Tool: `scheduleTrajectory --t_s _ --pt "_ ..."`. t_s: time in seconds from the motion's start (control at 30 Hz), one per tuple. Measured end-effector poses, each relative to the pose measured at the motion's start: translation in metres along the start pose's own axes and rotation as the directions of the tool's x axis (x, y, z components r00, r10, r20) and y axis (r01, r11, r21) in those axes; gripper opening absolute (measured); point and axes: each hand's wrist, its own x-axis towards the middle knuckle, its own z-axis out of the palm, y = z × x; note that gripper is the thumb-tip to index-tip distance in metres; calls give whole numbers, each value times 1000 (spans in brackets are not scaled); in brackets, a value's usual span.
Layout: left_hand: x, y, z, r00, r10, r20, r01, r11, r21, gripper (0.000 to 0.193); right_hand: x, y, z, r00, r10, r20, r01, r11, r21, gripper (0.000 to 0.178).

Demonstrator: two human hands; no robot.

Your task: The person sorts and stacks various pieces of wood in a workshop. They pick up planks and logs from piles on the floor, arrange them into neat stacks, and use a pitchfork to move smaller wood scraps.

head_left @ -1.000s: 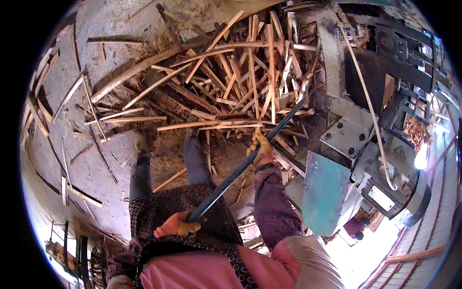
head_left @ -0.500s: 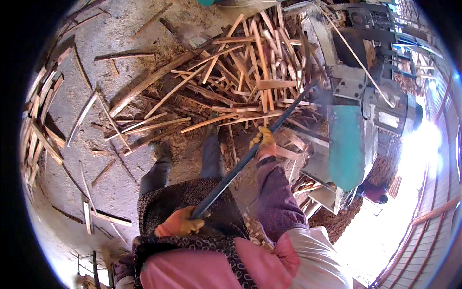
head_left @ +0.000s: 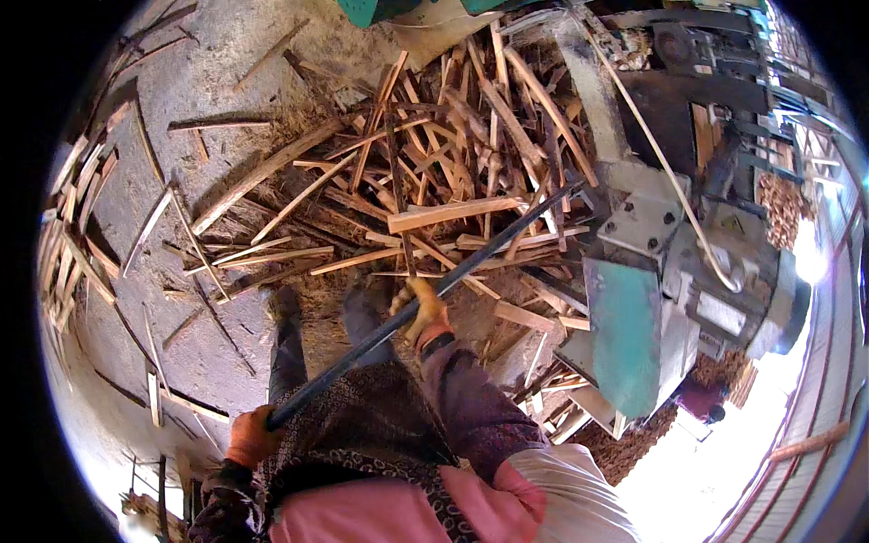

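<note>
Both my hands wear orange-yellow gloves and are closed round a long dark pole (head_left: 362, 348). My left hand (head_left: 253, 436) grips its near end, beside my patterned apron at the lower left. Farther up the shaft, my right hand (head_left: 422, 309) wraps round it in front of my legs. The pole slants up to the right, and its far end reaches the right side of a heap of wooden strips (head_left: 453, 172). A broad pale strip (head_left: 453, 214) lies across the heap just left of that end. The tip's exact shape is hard to make out.
A grey machine with a green guard (head_left: 623, 335) stands close on the right, with a motor (head_left: 733, 303) on its side. A thin pale rod (head_left: 652, 136) slants over it. Loose strips (head_left: 145, 231) litter the concrete floor at left, and a stack of wood (head_left: 81, 226) lies at the far left.
The pole has been drawn back toward me and left, both hands moving with it. Strips in the heap have shifted, and the broad pale one now lies farther left.
</note>
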Motion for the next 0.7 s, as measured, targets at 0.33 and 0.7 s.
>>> scheduleTrajectory --t_s 0.33,0.7 --pt "84 105 20 997 -38 -74 46 992 116 30 43 -111 -32 996 13 -84 -3 993 116 27" --pt "139 243 20 976 198 -95 -199 980 -9 45 128 -250 -52 982 -188 -32 188 982 1 17"
